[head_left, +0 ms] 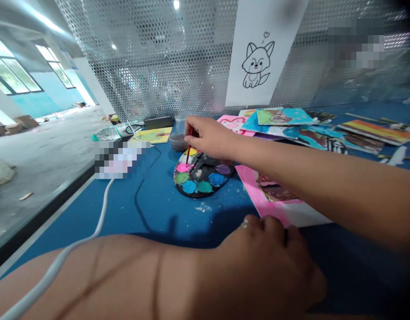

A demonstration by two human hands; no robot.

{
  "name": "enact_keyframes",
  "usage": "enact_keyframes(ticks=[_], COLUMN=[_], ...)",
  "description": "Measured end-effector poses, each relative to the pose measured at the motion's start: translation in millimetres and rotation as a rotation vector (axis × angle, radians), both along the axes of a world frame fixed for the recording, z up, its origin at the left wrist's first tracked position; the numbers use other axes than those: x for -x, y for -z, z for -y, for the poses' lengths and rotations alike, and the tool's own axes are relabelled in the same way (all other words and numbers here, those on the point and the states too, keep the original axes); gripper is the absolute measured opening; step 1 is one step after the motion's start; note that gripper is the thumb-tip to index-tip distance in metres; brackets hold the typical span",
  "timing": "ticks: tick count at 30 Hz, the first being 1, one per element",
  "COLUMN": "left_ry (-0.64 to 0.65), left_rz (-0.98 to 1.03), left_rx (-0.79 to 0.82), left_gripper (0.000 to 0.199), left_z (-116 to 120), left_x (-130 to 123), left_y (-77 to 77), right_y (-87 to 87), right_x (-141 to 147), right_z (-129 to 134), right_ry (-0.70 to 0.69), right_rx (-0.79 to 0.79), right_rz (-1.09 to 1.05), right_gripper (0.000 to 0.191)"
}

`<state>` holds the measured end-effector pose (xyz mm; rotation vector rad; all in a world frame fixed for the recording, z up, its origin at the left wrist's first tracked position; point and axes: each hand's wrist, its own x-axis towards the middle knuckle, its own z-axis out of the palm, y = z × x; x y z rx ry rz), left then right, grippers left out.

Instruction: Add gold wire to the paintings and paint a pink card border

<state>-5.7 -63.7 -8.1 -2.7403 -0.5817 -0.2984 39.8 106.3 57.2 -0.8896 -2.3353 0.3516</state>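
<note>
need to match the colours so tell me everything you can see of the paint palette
The paint palette is an oval, black, hard-looking board lying flat on the blue tabletop. Round patches around its edge hold pink, green, teal, blue, purple and yellow paint, with dark smears across the middle. The tip of a red paintbrush, held in the right hand, touches the pink patch. A cup of murky water stands just behind the palette.

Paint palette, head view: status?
Right hand gripping red-handled paintbrush, tip at pink well of black paint palette. Left hand at edge of pink sheet. White cable across left forearm.
</note>
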Motion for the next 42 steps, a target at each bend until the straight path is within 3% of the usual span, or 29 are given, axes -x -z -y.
enact_keyframes(ticks=[4,8,14,29,42], left_ry=[0.011,0.002,-0.003,-0.001,0.015], left_rz=[0.013,0.001,-0.051,-0.058,-0.031], left_rx=[-0.022,-0.001,0.004,0.056,0.042], left_gripper=[0.036,0.049,0.037,0.046,0.035], left_z=[0,0,0,0,0], left_x=[0,0,0,0,1], left_y=[1.6,1.6,-1.0,-7.0,-6.6], right_y=[-1.0,-1.5,-0.7,-2.5,6.1], right_x=[2,2,3,6,7], right_z=[1,0,-4,-3,-12], right_ry=[0.013,0.002,-0.005,-0.007,-0.062], right_rx=[0.012,-0.008,-0.029,-0.011,-0.045], right_rz=[0.007,0.01,0.045,0.07,0.051], right_gripper=[0.023,0.024,0.019,0.02,0.016])
